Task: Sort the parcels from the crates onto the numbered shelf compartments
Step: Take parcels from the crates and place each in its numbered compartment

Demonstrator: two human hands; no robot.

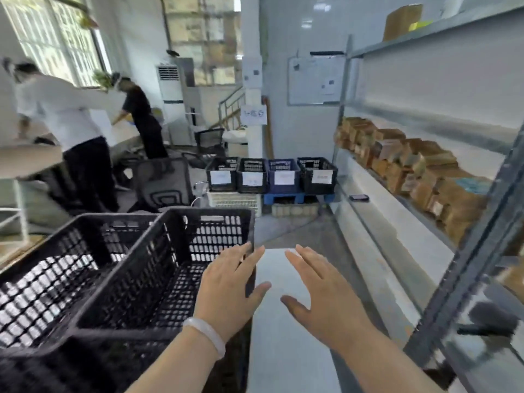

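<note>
Two black plastic crates stand side by side at the lower left; the nearer crate looks empty inside, and so does the left crate. My left hand hovers over the near crate's right rim, fingers spread, holding nothing. My right hand floats beside it over a white table top, also spread and empty. A grey metal shelf runs along the right, with several brown cardboard parcels lined up on its middle level. No compartment numbers are legible.
Several labelled crates stand in a row on a blue pallet at the far end of the aisle. A dark phone lies on the shelf's lower board. Two people work at a table at the left, near a black chair.
</note>
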